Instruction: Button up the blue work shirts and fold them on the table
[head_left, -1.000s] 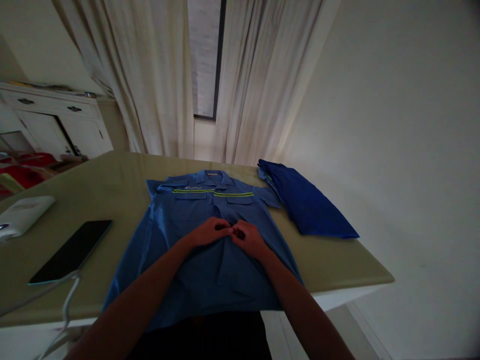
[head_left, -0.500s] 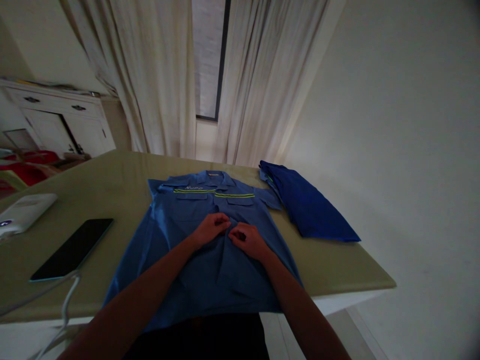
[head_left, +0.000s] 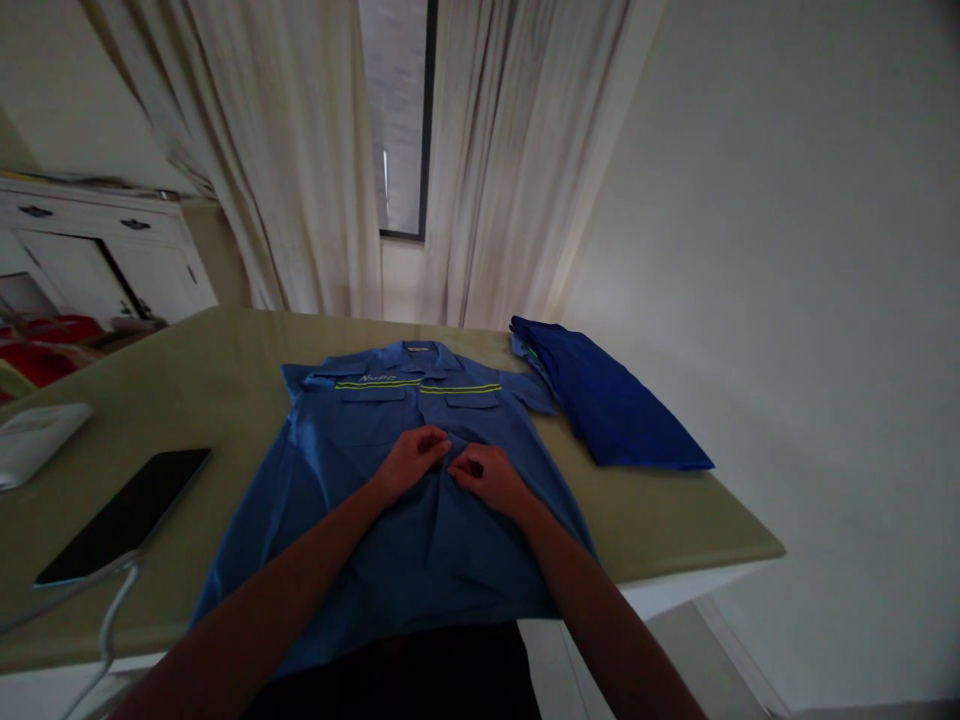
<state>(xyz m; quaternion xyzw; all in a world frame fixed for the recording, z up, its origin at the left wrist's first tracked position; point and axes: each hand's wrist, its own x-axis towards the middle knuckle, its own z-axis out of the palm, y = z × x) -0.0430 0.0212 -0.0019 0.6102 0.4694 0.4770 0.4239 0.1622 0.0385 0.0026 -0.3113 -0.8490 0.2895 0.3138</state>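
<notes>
A blue short-sleeved work shirt (head_left: 345,560) lies face up on the table, collar toward the far side, with yellow-green stripes across the chest and flapped pockets. Over its front opening, below the pockets, my left hand (head_left: 414,457) pinches the cloth with fingers closed. Just to the right, my right hand (head_left: 487,474) is curled, thumb and forefinger together on the same front edge. The fabric creases around both hands. Whatever small part sits between the fingertips is too small to make out.
Folded dark blue cloth (head_left: 611,400) lies over another striped garment at the table's right. On the left rest a black phone (head_left: 124,515) with a white cable and a white device (head_left: 41,440). The olive tabletop (head_left: 675,530) ends near a wall; curtains hang behind.
The view has shifted slightly to the right. Both hands stay at nearly the same spot on the shirt front, fingers still closed.
</notes>
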